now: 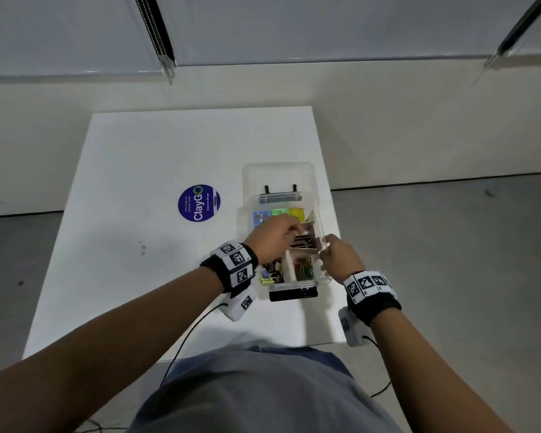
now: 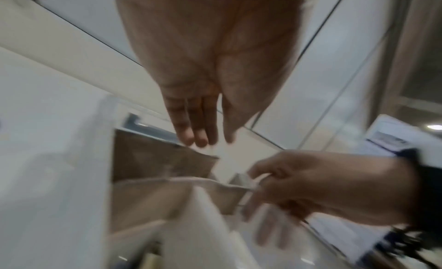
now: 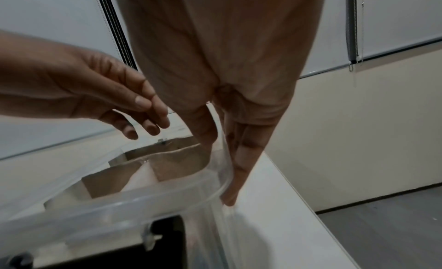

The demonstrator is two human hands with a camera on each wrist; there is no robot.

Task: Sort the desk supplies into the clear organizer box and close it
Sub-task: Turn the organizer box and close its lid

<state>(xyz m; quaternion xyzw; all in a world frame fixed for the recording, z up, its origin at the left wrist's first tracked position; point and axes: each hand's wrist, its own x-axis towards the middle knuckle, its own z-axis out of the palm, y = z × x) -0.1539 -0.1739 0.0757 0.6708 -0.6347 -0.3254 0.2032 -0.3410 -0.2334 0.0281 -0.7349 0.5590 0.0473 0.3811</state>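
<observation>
The clear organizer box [image 1: 316,210] stands on the white table with its lid [image 1: 278,175] tipped open at the back. Cardboard dividers [image 1: 311,245] split the inside. Blue, green and yellow pads [image 1: 277,213] fill the back, binder clips [image 1: 270,271] the front left, paper clips [image 1: 303,268] the front right. My left hand [image 1: 289,229] hovers over the middle compartment, fingers [image 2: 201,138] straight and holding nothing. My right hand [image 1: 327,245] pinches the box's right wall [image 3: 215,186], thumb inside and fingers [image 3: 235,178] outside.
A round blue ClayGo sticker [image 1: 199,203] lies on the table [image 1: 138,182] left of the box. The box sits close to the table's right edge [image 1: 333,195], with grey floor beyond. A black latch [image 1: 293,294] faces me at the front. Cables hang from both wrist cameras.
</observation>
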